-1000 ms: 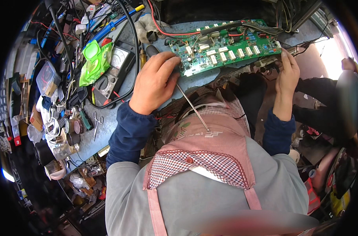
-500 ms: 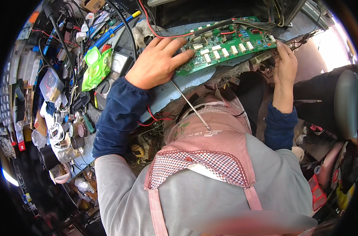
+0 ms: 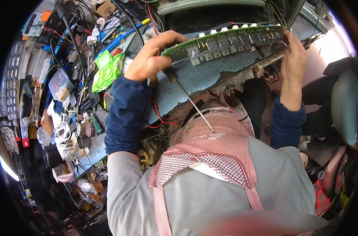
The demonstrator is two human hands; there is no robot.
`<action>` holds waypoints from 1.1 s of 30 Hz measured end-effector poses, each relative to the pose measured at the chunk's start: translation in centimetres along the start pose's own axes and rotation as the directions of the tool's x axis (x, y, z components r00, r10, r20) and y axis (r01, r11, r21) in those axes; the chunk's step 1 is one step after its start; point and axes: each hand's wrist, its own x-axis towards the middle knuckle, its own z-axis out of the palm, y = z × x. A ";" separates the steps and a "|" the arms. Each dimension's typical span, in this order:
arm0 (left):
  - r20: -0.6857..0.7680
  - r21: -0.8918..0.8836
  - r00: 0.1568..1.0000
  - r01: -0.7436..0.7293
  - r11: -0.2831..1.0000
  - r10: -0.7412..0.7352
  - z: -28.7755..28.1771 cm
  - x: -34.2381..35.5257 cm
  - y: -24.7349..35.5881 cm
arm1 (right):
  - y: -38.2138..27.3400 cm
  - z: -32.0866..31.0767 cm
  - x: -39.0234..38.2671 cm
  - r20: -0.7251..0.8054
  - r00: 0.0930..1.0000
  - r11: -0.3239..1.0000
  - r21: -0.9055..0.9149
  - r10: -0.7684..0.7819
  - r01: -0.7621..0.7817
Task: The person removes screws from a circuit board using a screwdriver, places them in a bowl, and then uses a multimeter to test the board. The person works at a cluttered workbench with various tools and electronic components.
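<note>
A long green circuit board (image 3: 222,44) is tipped up on its long edge above the bench. A row of dark components with metal tabs shows along its near side, and white blocks stick up behind its top edge. My left hand (image 3: 153,55) grips the board's left end between thumb and fingers. At the right end, my right hand (image 3: 293,51) pinches the corner. Below my left hand lies a screwdriver (image 3: 192,103); its thin shaft reaches out past the bench edge over my apron, while its dark handle is partly hidden near my wrist.
The blue-grey bench top (image 3: 194,84) has a worn front edge. A large dark-fronted case (image 3: 218,15) stands behind the board. Leftward are a bright green packet (image 3: 108,70), a blue pen-like tool (image 3: 122,37), cables and a clear plastic box (image 3: 61,84). Red wires (image 3: 157,112) hang at the edge.
The board has turned from lying nearly flat, component side up, to standing tipped with its near side showing. My left hand has shifted from its top to gripping its left end.
</note>
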 end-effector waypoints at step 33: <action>-0.059 -0.427 0.959 0.226 0.876 -0.276 -0.4 2.2 -7.1 | 5.4 0.5 -0.5 -0.013 0.999 0.974 -0.220 0.052 -0.054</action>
